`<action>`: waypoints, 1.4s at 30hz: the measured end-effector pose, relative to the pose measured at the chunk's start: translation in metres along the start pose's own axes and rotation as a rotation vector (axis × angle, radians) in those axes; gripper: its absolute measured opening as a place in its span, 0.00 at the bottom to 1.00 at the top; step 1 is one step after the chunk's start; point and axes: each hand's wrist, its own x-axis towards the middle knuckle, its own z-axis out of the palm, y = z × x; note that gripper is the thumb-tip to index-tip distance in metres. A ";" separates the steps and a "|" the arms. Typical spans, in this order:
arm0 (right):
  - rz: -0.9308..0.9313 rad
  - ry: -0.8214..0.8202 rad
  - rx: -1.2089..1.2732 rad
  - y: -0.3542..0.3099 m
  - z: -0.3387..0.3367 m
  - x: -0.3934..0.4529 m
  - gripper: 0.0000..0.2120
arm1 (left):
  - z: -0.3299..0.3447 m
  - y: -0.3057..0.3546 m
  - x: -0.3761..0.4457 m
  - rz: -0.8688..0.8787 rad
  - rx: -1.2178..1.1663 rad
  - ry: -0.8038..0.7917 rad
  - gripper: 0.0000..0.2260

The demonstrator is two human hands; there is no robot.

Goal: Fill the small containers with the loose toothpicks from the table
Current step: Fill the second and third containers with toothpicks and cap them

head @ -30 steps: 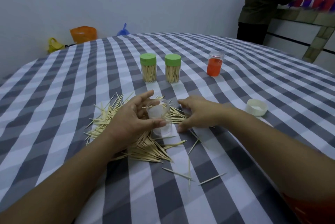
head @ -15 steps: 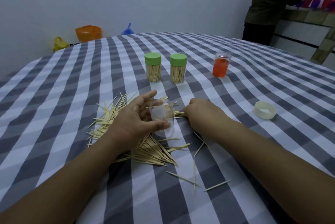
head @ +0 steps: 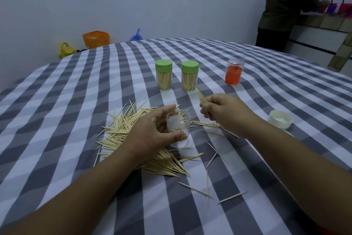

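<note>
My left hand point(head: 152, 132) grips a small clear container point(head: 179, 130), tilted with its mouth toward the right; a few toothpicks show inside it. My right hand point(head: 222, 111) is raised just right of the container and pinches a small bundle of toothpicks point(head: 202, 99). A pile of loose toothpicks point(head: 123, 130) lies on the checked tablecloth under and left of my left hand, with stray ones point(head: 207, 192) nearer to me. Two filled containers with green lids point(head: 163, 74) point(head: 189, 75) stand behind.
A clear container with an orange lower part point(head: 233, 72) stands at the back right. A white lid point(head: 280, 119) lies on the grey-and-white checked table point(head: 57, 101) to the right. A person point(head: 285, 6) stands at a counter beyond. Coloured bags point(head: 96, 39) sit by the wall.
My right hand has lifted off the table with a pinch of toothpicks and now holds them above the container's mouth. My left hand keeps the container in place.
</note>
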 end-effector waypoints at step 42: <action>0.043 -0.242 0.419 -0.005 0.007 -0.011 0.13 | 0.006 0.001 -0.001 0.037 0.045 -0.002 0.36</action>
